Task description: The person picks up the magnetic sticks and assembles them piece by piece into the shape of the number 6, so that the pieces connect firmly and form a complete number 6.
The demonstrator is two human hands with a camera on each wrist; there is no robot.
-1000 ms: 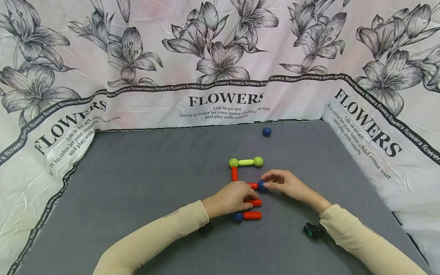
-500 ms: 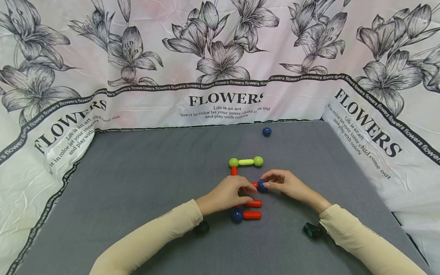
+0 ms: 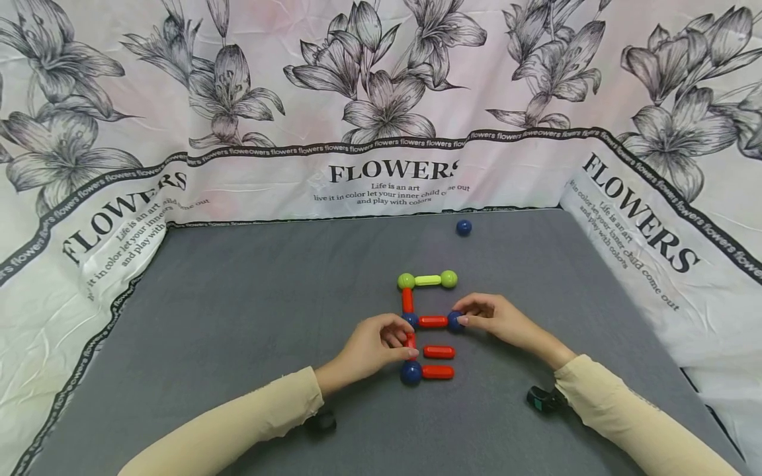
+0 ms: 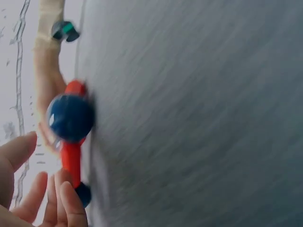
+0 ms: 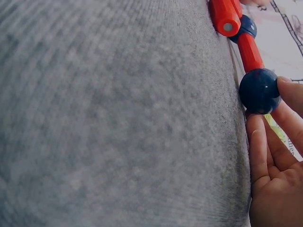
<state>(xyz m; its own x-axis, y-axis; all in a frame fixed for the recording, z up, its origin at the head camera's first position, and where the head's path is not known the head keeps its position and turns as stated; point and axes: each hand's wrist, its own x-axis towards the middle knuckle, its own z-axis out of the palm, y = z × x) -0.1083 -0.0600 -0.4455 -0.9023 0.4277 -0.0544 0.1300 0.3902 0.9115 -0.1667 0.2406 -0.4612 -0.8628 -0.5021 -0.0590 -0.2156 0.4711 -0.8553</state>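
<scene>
In the head view my right hand [image 3: 497, 322] pinches a blue ball [image 5: 259, 92] between thumb and fingers. A red rod [image 3: 433, 321] joins that ball to a middle blue ball [image 3: 410, 320]. My left hand [image 3: 369, 347] is beside the upright red rod [image 3: 411, 340] that runs down to a lower blue ball [image 3: 411, 373]. In the left wrist view its thumb and fingers are apart with nothing between them. Another red rod [image 3: 438, 372] sticks out from the lower ball. A separate red rod [image 3: 439, 352] lies just above it.
Farther back, a red rod [image 3: 407, 301] leads up to a light green ball [image 3: 406, 281], a green rod [image 3: 427, 281] and a second green ball [image 3: 449, 279]. A lone blue ball [image 3: 464, 227] sits near the grey table's [image 3: 268, 284] back edge. Flowered cloth [image 3: 381, 99] surrounds it.
My left hand has drawn back left from over the rods, uncovering the middle blue ball and its red rod. My right hand keeps its pinch in the same spot.
</scene>
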